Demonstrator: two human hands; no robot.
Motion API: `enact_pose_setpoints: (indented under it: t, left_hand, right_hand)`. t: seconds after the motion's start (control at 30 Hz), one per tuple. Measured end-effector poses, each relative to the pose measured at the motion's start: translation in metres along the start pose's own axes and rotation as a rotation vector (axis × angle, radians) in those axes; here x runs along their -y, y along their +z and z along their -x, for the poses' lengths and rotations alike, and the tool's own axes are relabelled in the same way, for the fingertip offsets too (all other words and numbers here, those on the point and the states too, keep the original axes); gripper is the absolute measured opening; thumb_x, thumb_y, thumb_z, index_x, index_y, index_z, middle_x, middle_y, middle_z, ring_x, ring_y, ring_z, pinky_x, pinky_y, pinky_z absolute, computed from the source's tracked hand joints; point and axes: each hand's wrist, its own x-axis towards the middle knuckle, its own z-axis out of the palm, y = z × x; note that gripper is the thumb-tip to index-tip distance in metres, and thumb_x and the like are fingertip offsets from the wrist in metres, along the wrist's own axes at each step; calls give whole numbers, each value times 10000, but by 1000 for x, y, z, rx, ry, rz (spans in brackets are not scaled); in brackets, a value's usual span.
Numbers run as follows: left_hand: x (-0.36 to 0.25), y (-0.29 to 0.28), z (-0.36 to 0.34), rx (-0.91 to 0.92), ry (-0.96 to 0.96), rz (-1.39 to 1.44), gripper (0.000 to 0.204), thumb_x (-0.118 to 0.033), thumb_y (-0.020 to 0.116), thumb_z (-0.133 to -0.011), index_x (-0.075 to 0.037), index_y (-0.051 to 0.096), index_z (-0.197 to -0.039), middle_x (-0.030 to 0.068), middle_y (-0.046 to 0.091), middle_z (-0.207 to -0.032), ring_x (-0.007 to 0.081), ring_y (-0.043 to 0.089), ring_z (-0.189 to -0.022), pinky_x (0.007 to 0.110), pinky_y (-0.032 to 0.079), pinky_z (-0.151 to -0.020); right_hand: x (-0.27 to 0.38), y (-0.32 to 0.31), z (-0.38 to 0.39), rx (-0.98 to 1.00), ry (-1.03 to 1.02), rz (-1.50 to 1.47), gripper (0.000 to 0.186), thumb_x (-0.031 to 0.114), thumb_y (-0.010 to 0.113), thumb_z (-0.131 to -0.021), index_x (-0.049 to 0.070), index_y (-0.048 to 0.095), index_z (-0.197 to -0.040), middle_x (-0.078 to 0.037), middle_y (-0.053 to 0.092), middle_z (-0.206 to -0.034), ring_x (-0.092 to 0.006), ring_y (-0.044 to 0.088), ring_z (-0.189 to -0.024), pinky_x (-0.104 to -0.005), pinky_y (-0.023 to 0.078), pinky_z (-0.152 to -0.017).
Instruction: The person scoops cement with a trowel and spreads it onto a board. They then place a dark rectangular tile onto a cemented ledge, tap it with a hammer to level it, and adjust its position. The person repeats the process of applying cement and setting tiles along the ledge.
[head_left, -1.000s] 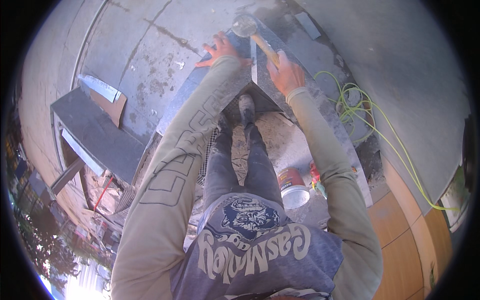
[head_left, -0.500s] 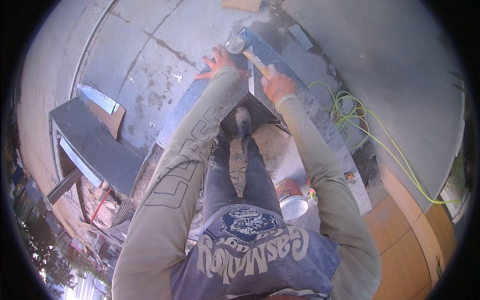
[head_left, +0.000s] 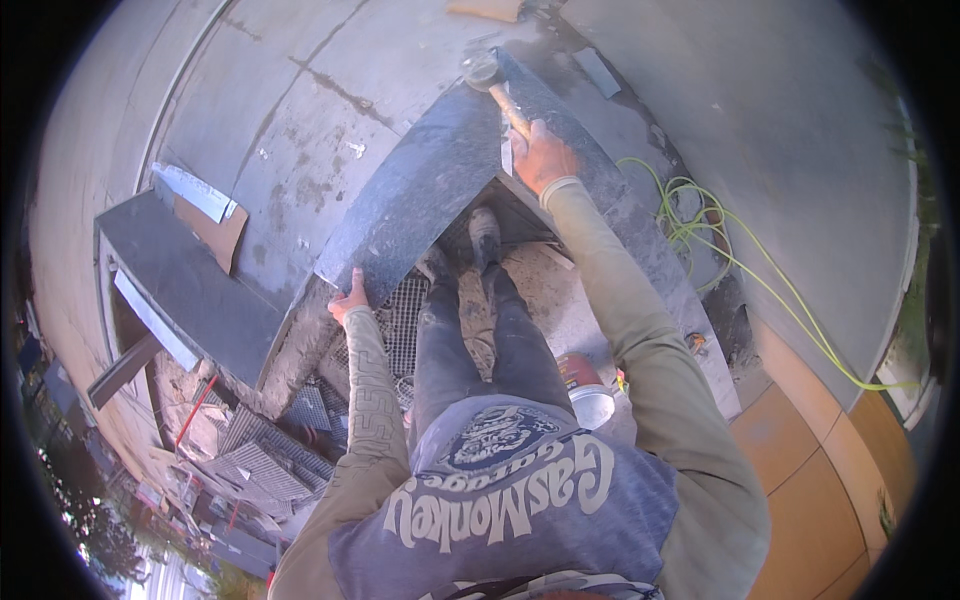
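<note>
mallet reaches over the far end of the dark slab, right hand closed round its handle, i judge for control. from afar i see the left hand touching the slab's near corner, perhaps steadying it; fingers partly hidden, i cannot tell whether they clamp.

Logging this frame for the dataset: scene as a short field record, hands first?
Left hand: at the near end of the long dark-grey stone-like slab on the left; firmness of grip unclear
Right hand: closed around the handle of the round, grey-headed mallet with pale wooden handle
Mallet head: at the slab's far end; contact unclear
Second surface: flat grey stone-like slab on the right, set at an angle to the first
Far right: loosely coiled yellow-green cord
Beside legs: red-and-white bucket
</note>
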Motion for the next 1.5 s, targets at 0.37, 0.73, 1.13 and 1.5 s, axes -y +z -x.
enact_pose_setpoints:
  t: [0.37, 0.73, 1.13, 1.5]
  left_hand:
    - [10, 10, -67, 247, 39, 307, 947, -562, 934, -544, 149, 619, -1085, 245, 705, -1012, 276, 677, -985, 377, 533, -891]
    - [6, -16, -64, 161, -156, 461, 816, -474, 880, -700, 57, 588, -1246, 198, 634, -1238, 290, 614, -1100, 413, 480, -969]
    - [-1, -5, -96, 248, -359, 472, 1061, -631, 812, -694, 91, 481, -1398, 225, 566, -1376, 339, 556, -1262, 430, 437, -1044]
    - [-3, 0, -93, 275, -408, 567, 1000, -651, 817, -675, 119, 584, -1269, 203, 648, -1191, 315, 666, -944, 448, 527, -824]
  right_hand:
    - [7, 18, -3, -22, 44, -44, 395, 344, 544, -970, 37, 487, -1212, -268, 695, -968, -470, 673, -927, -554, 526, -817]
    - [4, 19, -8, 19, -14, 104, 381, 349, 526, -979, 27, 459, -1171, -327, 659, -1070, -519, 620, -1028, -584, 484, -889]
    - [15, 23, -9, 9, 2, 115, 376, 330, 539, -980, 14, 443, -1159, -343, 657, -1030, -522, 620, -1014, -580, 480, -869]
    - [12, 36, -5, -23, 66, -10, 403, 367, 539, -978, 14, 463, -1158, -361, 650, -1009, -544, 615, -990, -593, 488, -845]
